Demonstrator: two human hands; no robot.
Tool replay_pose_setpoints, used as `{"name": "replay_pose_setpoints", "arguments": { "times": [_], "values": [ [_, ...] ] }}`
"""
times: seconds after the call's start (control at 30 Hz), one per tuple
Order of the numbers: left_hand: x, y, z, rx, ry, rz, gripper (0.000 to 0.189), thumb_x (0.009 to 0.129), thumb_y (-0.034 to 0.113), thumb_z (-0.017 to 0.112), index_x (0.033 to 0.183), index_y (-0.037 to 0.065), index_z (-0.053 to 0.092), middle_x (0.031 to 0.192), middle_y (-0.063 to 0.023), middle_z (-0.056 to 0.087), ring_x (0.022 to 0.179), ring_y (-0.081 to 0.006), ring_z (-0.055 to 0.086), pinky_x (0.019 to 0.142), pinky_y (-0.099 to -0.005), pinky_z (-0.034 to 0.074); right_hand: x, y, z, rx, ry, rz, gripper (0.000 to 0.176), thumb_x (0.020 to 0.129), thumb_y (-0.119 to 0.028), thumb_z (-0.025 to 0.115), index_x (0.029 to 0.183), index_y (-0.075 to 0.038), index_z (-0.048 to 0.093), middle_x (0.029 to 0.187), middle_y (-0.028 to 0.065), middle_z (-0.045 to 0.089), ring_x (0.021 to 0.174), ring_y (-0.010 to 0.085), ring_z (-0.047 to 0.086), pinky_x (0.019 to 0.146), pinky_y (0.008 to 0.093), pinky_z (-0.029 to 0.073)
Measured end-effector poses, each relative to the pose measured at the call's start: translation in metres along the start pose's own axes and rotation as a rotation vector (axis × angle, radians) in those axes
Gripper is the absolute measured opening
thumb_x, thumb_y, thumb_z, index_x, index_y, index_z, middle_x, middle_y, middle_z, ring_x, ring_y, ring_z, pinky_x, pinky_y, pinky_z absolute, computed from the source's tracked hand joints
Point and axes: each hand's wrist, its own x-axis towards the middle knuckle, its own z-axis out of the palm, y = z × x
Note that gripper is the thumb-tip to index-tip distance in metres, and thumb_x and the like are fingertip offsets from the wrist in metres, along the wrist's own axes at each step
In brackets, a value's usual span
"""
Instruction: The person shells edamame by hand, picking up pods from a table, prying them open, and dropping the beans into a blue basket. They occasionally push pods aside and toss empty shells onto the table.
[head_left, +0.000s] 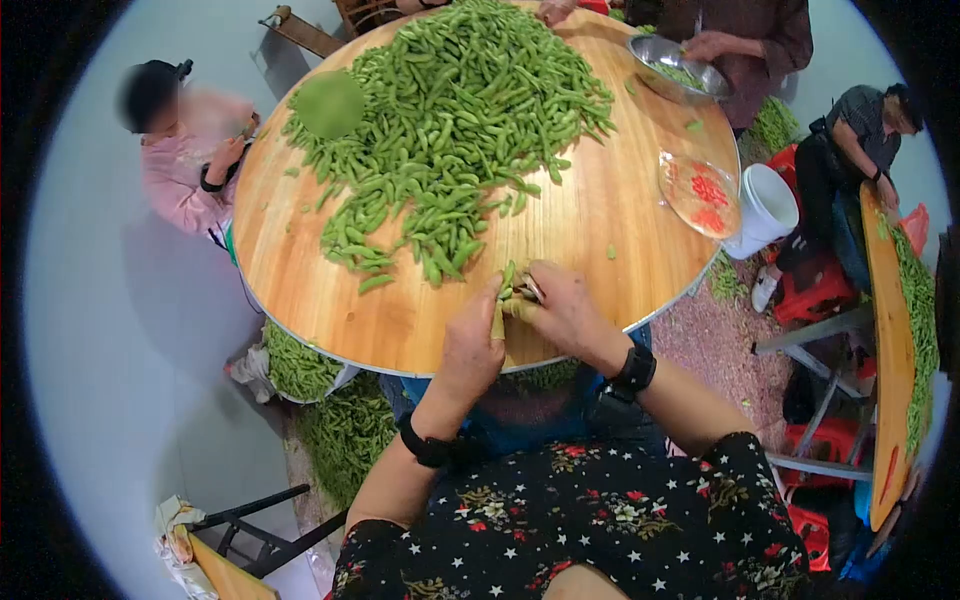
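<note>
A large heap of green bean pods (450, 110) covers the far and middle part of the round wooden table (600, 200). Near the table's front edge, my left hand (474, 338) is closed on a green pod (508, 275), its fingers wearing pale coverings. Close beside it, my right hand (565, 308) is closed round a small metal tool (532, 289), held against the pod. The tool's exact shape is partly hidden by the fingers. Both wrists carry black bands.
A metal bowl (680, 70) sits at the far right by a co-worker's hand. A clear plate with red bits (702, 195) lies near the right edge, beside a white bucket (765, 205). People stand or sit left and right. Pods fill bags (300, 365) below left.
</note>
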Motion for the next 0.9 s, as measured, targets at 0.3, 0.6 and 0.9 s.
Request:
{"name": "replay_pose_setpoints", "arguments": {
  "times": [0.3,0.6,0.9],
  "values": [
    [-0.002,-0.003,0.004,-0.07,-0.003,0.024,0.048,0.081,-0.007,0.05,0.128,-0.007,0.046,0.1,-0.0272,0.06,0.088,-0.0378,0.061,0.079,-0.0409,0.049,0.008,0.008,-0.002,0.127,-0.079,0.088,0.021,0.079,-0.017,0.06,0.079,0.001,0.049,0.075,0.0231,0.054,0.077,0.0427,0.055,0.066,0.0472,0.042],
    [-0.017,-0.003,-0.016,-0.207,-0.012,-0.392,0.039,0.084,-0.001,0.054,0.123,0.001,0.056,0.082,-0.0129,0.066,0.069,-0.0234,0.065,0.064,-0.0324,0.051,0.015,0.012,-0.006,-0.148,-0.128,-0.146,0.012,0.076,-0.012,0.056,0.08,0.0,0.052,0.077,0.0216,0.055,0.078,0.0415,0.054,0.067,0.0477,0.043],
    [-0.127,0.008,-0.112,-0.116,0.232,-0.805,0.036,0.087,0.0,0.052,0.123,0.002,0.057,0.094,-0.0131,0.066,0.072,-0.0176,0.062,0.066,-0.027,0.05,0.019,0.016,-0.033,-0.19,-0.215,-0.187,0.011,0.073,-0.004,0.053,0.082,0.001,0.05,0.083,0.0191,0.052,0.079,0.0401,0.054,0.07,0.046,0.043]
  ]
}}
